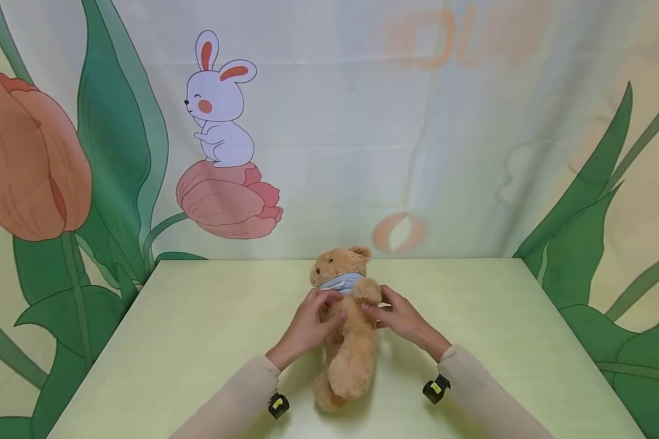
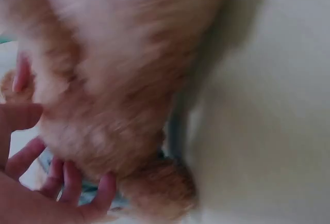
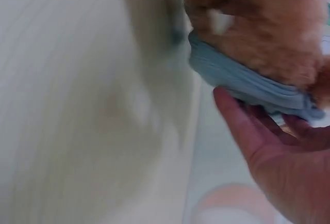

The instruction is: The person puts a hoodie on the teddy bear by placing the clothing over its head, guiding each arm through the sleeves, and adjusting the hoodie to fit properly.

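A light-brown teddy bear (image 1: 354,344) is between the two hands, its head toward the far edge and its legs toward the near side. Round its neck is a light blue scarf (image 1: 342,283). My left hand (image 1: 309,323) holds the bear's torso from the left, thumb on its front. On the other side, my right hand (image 1: 405,318) grips it by the raised arm. In the left wrist view, fingertips press into the fur (image 2: 103,126), which is blurred. The right wrist view has fingers beside the scarf (image 3: 247,82). Whether the bear touches the table is unclear.
The pale green tabletop (image 1: 208,317) extends on both sides of the bear. Behind it hangs a backdrop cloth (image 1: 329,122) printed with tulips, leaves and a white rabbit. Small black devices hang at the left cuff (image 1: 255,372) and the right cuff (image 1: 458,360).
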### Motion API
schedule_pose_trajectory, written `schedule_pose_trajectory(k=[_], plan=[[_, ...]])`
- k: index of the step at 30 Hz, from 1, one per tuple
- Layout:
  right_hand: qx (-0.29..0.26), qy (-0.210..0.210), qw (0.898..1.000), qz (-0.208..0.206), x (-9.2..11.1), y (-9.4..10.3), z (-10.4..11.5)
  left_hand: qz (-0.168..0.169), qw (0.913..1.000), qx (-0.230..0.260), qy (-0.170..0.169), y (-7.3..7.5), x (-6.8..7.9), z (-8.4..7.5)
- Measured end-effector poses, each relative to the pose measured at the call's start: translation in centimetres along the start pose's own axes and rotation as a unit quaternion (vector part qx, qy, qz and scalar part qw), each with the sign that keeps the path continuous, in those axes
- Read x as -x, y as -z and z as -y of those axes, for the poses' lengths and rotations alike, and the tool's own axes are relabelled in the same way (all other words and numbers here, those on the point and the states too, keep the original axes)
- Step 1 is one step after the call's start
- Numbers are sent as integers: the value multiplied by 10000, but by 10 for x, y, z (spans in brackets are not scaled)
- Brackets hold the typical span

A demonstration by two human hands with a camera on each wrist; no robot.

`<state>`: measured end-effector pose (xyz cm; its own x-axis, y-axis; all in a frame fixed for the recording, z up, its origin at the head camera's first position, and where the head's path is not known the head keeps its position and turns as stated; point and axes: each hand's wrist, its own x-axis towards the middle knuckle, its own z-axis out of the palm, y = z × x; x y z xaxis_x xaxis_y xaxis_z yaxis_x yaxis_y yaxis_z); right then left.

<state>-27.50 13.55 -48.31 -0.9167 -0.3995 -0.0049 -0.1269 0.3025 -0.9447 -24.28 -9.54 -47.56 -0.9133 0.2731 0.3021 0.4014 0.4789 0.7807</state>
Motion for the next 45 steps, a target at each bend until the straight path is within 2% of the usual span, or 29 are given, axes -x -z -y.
schedule_pose_trajectory(k=[3, 6, 9, 13, 15, 16, 20, 24, 26, 28, 30, 34, 38, 42, 45], plan=[[651, -221, 9973, -252, 1, 1, -5, 316, 9991, -279, -84, -2, 3, 4], [1517, -87, 9857, -731, 1, 3, -6, 440, 9983, -367, -132, -1, 3, 10], [2201, 351, 9681, -1149, 1, 8, -5, 442, 9974, -558, -60, 3, 2, 18], [2901, 1072, 9403, -1423, 3, 12, -2, 651, 9934, -897, 289, 9, 2, 31], [3038, 1298, 9323, -1474, 4, 14, -3, 765, 9918, -945, 392, 10, 3, 38], [3027, 1343, 9319, -1479, 4, 15, -4, 766, 9916, -948, 426, 10, 4, 41], [2563, 1184, 9479, -1473, 6, 17, -10, 496, 9943, -903, 264, 8, 5, 49], [1896, 729, 9697, -1356, 8, 21, -13, 118, 9972, -732, 124, 15, 6, 43], [1774, 534, 9752, -1213, 10, 24, -15, -8, 9981, -613, 110, 21, 5, 38], [1839, 422, 9764, -1048, 11, 25, -17, -69, 9982, -591, 64, 24, 4, 33], [2105, 448, 9718, -958, 10, 25, -19, -13, 9976, -685, 25, 26, 2, 29], [2490, 689, 9619, -894, 9, 22, -20, 172, 9926, -1199, -122, 22, -4, 26], [2439, 876, 9622, -842, 8, 19, -18, 228, 9832, -1743, -501, 18, -9, 21], [2185, 824, 9695, -741, 7, 22, -16, 580, 9691, -2103, -1148, 15, -14, 12], [1282, 573, 9895, -340, 6, 28, -17, 943, 9620, -2224, -1274, 15, -14, 7]])
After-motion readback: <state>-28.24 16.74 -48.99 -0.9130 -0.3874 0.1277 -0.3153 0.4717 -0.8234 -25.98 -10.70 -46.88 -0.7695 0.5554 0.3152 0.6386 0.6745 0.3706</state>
